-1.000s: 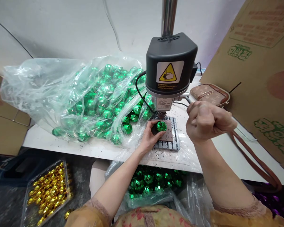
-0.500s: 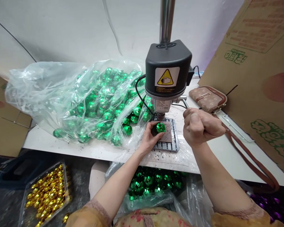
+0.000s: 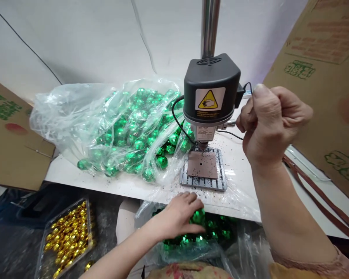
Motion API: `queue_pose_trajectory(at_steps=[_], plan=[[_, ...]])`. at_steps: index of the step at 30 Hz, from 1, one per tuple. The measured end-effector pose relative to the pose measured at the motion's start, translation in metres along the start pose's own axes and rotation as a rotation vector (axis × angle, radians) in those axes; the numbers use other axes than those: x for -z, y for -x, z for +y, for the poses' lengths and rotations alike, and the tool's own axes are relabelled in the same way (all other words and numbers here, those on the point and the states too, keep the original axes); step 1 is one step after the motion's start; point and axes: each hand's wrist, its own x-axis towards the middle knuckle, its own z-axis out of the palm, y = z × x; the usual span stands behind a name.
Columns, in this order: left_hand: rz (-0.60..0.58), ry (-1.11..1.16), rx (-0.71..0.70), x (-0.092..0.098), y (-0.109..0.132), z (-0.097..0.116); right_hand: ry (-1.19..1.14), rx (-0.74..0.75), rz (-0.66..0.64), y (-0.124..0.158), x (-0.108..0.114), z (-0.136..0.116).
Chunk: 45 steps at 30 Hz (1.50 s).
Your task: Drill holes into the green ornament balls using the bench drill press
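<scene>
My left hand (image 3: 184, 215) is low at the table's front edge, above an opened plastic bag of green faceted balls. Its thumb and fingers curl about one green ball (image 3: 198, 217); whether the ball also rests on those below is hidden. My right hand (image 3: 272, 120) is raised and closed at the feed lever (image 3: 230, 123) of a small black drill press (image 3: 212, 89); most of the lever is hidden by the fist. Under the chuck (image 3: 203, 145), a brown square pad (image 3: 208, 166) with a small hole lies on the slotted metal base (image 3: 222, 183), with no ball on it.
A large clear bag of green balls (image 3: 128, 131) lies left of the drill press. Cardboard boxes (image 3: 317, 112) flank the table (image 3: 104, 190). A brown strap (image 3: 322, 193) runs along the right side. Gold balls fill a clear tray (image 3: 88, 221) lower left. Dark shavings dot the tabletop.
My left hand has moved from the pad down to the bag at the table edge, taking a green ball off the pad. My right hand has risen with the lever.
</scene>
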Motion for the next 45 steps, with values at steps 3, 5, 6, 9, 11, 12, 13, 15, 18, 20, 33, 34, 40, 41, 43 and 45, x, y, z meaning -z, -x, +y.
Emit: queue_pose_trajectory(at_steps=[3, 5, 6, 9, 11, 12, 13, 15, 18, 20, 33, 34, 40, 41, 43, 45], plan=[[0.067, -0.02, 0.024, 0.018, 0.016, -0.017, -0.017, 0.028, 0.026, 0.003, -0.002, 0.001], [0.335, -0.042, 0.057, 0.034, 0.004, -0.043, -0.013, 0.036, 0.05, 0.004, -0.004, 0.001], [0.455, -0.099, 0.056, 0.043, -0.008, -0.058, -0.009, 0.038, 0.06, 0.004, -0.005, 0.001], [0.504, -0.365, 0.125, 0.068, -0.054, -0.1, -0.001, 0.036, 0.066, 0.005, -0.005, 0.0], [0.397, -0.53, 0.205, 0.079, -0.084, -0.12, 0.015, 0.037, 0.057, 0.005, -0.005, -0.001], [0.346, -0.578, 0.246, 0.081, -0.096, -0.127, 0.023, 0.037, 0.052, 0.005, -0.005, -0.001], [0.309, -0.594, 0.28, 0.083, -0.105, -0.132, 0.03, 0.041, 0.052, 0.005, -0.004, -0.001], [0.309, -0.521, 0.313, 0.084, -0.116, -0.137, 0.028, 0.053, 0.056, 0.005, -0.004, 0.0], [0.498, -0.242, 0.282, 0.083, -0.111, -0.133, 0.014, 0.076, 0.069, 0.005, -0.005, 0.0], [0.712, -0.009, 0.295, 0.081, -0.101, -0.12, 0.021, 0.081, 0.068, 0.006, -0.005, 0.001], [0.719, 1.059, 0.436, 0.01, -0.091, -0.062, 0.086, 0.088, 0.066, 0.008, -0.004, 0.003], [0.715, 1.028, 0.42, 0.008, -0.092, -0.066, 0.13, 0.08, 0.067, 0.008, -0.003, 0.003], [0.64, 0.862, 0.395, 0.0, -0.094, -0.081, 0.144, 0.082, 0.056, 0.01, -0.002, 0.005], [0.64, 0.836, 0.395, -0.001, -0.094, -0.081, 0.132, 0.087, 0.058, 0.01, -0.002, 0.005], [0.651, 0.798, 0.399, -0.004, -0.094, -0.082, 0.134, 0.088, 0.059, 0.01, -0.003, 0.005], [0.653, 0.784, 0.396, -0.005, -0.095, -0.082, 0.167, 0.071, 0.048, 0.011, -0.003, 0.005]])
